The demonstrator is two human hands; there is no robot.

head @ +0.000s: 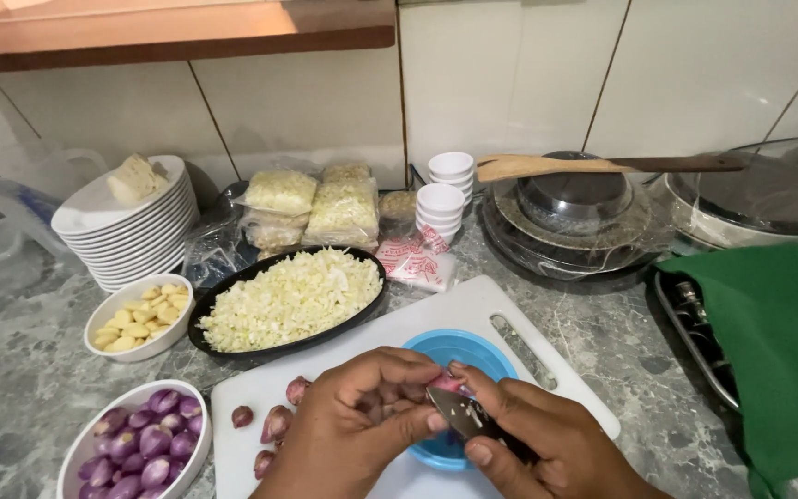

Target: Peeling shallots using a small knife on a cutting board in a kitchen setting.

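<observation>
My left hand [357, 416] pinches a small purple shallot [445, 381] over a blue bowl [459, 351] that stands on a white cutting board [473, 310]. My right hand [547, 439] grips a knife [459, 414], its blade laid against the shallot. Several unpeeled shallots [274, 423] lie on the board just left of my left hand. At the lower left a white bowl [136, 445] is full of peeled purple shallots.
A black oval dish of chopped cabbage [290, 300], a bowl of garlic cloves [140, 316], stacked white plates [126, 226], noodle bags [311, 208] and small white cups [445, 189] stand behind the board. Pans with a wooden spatula [565, 166] and a green cloth [778, 351] are at right.
</observation>
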